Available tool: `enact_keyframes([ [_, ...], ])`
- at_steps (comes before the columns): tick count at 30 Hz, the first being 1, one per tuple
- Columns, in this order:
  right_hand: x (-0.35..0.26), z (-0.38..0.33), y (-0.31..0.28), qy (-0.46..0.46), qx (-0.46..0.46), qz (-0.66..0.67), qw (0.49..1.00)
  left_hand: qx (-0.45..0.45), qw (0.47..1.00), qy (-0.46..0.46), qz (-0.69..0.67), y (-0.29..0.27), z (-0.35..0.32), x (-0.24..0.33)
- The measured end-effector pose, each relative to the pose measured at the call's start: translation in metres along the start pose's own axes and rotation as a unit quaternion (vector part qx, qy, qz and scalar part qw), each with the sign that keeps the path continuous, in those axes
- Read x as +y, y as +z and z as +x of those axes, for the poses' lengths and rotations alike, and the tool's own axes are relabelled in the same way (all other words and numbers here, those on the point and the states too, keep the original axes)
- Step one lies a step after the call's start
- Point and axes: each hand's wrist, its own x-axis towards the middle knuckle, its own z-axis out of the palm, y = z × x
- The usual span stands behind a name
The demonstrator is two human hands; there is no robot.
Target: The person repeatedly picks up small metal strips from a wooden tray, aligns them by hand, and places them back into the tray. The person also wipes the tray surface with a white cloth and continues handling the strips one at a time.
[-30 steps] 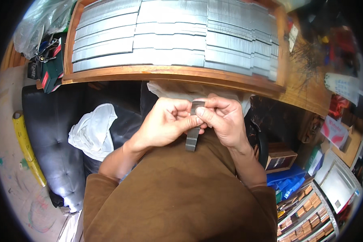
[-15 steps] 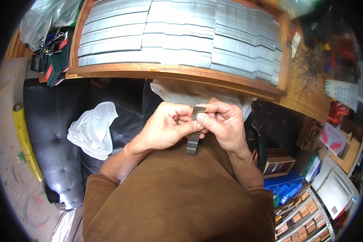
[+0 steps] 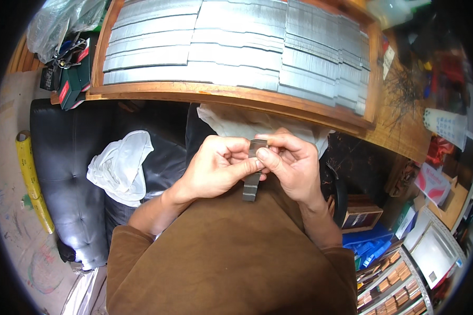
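In front of my chest, a narrow bundle of thin grey metal strips (image 3: pixel 251 186) is held upright between both hands. The thumb and fingers of my left hand (image 3: pixel 215 165) pinch its left side. My right hand (image 3: pixel 293 163) grips its upper right part, thumb laid across the front. Fingers cover the middle of the bundle, while its top edge and lower end show. Beyond the hands stands a wooden tray (image 3: pixel 157 89) filled with overlapping rows of flat grey metal strips (image 3: pixel 236 44).
To the left lie a black padded seat (image 3: pixel 68 173), a crumpled white cloth (image 3: pixel 122 170) and a yellow tube (image 3: pixel 30 181). Dark green boxes (image 3: pixel 74 84) sit by the tray's left end. At right are a plastic cup (image 3: pixel 444 123), a wooden box (image 3: pixel 360 212) and a blue bin (image 3: pixel 368 244).
Both hands keep their grip on the metal strips, with barely any finger movement. The view has shifted slightly, so the tray appears a little further right.
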Motion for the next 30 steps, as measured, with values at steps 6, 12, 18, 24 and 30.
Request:
enact_keyframes([
  [6, -0.011, -0.035, 0.003, 0.095, -0.015, -0.153, 0.983, 0.109, 0.994, 0.009, -0.01, 0.001, -0.009, 0.021],
  [12, 0.014, -0.049, 0.004, 0.098, 0.001, -0.092, 0.991, 0.14, 0.99, -0.013, -0.024, 0.006, -0.007, 0.021],
  [18, 0.005, -0.042, 0.01, 0.163, 0.01, -0.047, 0.985, 0.149, 0.988, 0.016, -0.038, 0.006, -0.009, 0.014],
  [24, -0.006, -0.045, 0.012, 0.197, -0.048, 0.012, 0.979, 0.158, 0.984, 0.029, -0.072, 0.014, -0.008, 0.017],
  [30, -0.004, -0.048, 0.002, 0.263, -0.121, 0.174, 0.941, 0.138, 0.979, 0.039, -0.145, 0.018, -0.011, 0.018],
])
